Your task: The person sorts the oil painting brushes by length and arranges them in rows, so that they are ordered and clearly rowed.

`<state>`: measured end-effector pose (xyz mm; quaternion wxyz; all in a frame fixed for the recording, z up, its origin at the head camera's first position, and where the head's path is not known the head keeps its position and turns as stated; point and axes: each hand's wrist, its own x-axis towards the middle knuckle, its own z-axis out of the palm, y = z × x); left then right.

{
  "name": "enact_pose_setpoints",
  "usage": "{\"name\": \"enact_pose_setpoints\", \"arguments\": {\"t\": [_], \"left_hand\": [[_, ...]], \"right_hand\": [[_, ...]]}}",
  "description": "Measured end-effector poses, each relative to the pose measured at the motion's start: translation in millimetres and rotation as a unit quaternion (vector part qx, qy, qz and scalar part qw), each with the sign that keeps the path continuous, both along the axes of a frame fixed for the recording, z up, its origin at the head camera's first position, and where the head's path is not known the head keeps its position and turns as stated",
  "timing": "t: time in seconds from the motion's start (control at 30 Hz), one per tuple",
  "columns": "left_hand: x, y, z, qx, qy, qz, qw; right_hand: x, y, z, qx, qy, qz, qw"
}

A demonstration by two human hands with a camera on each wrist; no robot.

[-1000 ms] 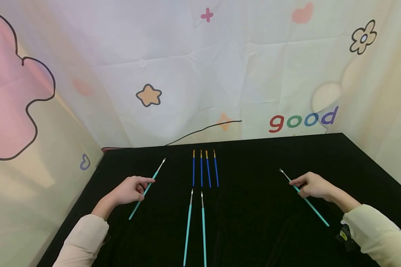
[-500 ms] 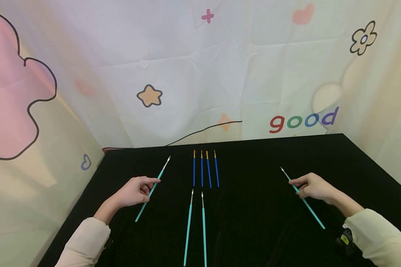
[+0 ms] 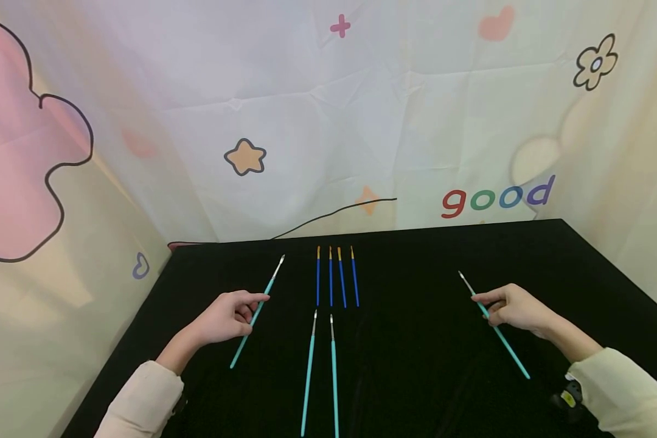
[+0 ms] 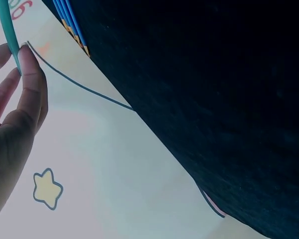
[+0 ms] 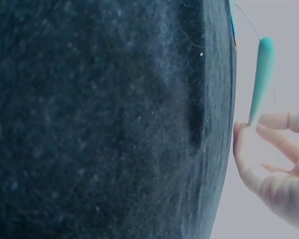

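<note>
My left hand (image 3: pixel 227 317) pinches a turquoise paintbrush (image 3: pixel 241 348) between thumb and fingers, its bristle end slanting away and to the right. On the other side, my right hand (image 3: pixel 517 309) pinches a second turquoise paintbrush (image 3: pixel 511 351), whose bristle end points away and to the left. Both wrist views show a turquoise handle (image 4: pixel 6 25) at the fingertips. Between the hands, two more turquoise paintbrushes (image 3: pixel 308 383) lie side by side near the front. Beyond them is a row of several smaller blue paintbrushes (image 3: pixel 331 283) with orange tips.
Everything lies on a black cloth-covered table (image 3: pixel 405 365). A pale printed curtain (image 3: pixel 317 134) rises along its back and both sides. A small dark device (image 3: pixel 569 395) sits at the right cuff.
My left hand has moved right, toward the middle, with its paintbrush. The right hand has hardly shifted, its brush turning slightly steeper. The lying paintbrushes have stayed in place.
</note>
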<state>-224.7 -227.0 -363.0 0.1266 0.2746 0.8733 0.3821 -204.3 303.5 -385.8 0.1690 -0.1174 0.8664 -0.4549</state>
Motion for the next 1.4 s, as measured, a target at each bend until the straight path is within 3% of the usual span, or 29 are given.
{"name": "enact_pose_setpoints", "arguments": {"t": [0.47,0.77,1.17,1.4], "left_hand": [[6.9,13.8,-4.1,0.056,-0.048,-0.01,0.9972],[17.1,31.7,-5.7,0.084,-0.08,-0.009,0.9932],[30.9,60.6,-11.3,0.091,-0.073,0.0,0.9932],[35.8,72.6,-16.6,0.12,-0.099,0.006,0.9878]], "right_hand": [[5.4,-1.3,5.8,-0.015,0.012,0.008,0.9998],[8.5,-3.6,7.3,-0.022,0.012,0.004,0.9997],[10.6,-10.5,7.0,-0.042,0.013,0.004,0.999],[11.5,-14.3,10.0,-0.048,0.014,0.006,0.9987]]}}
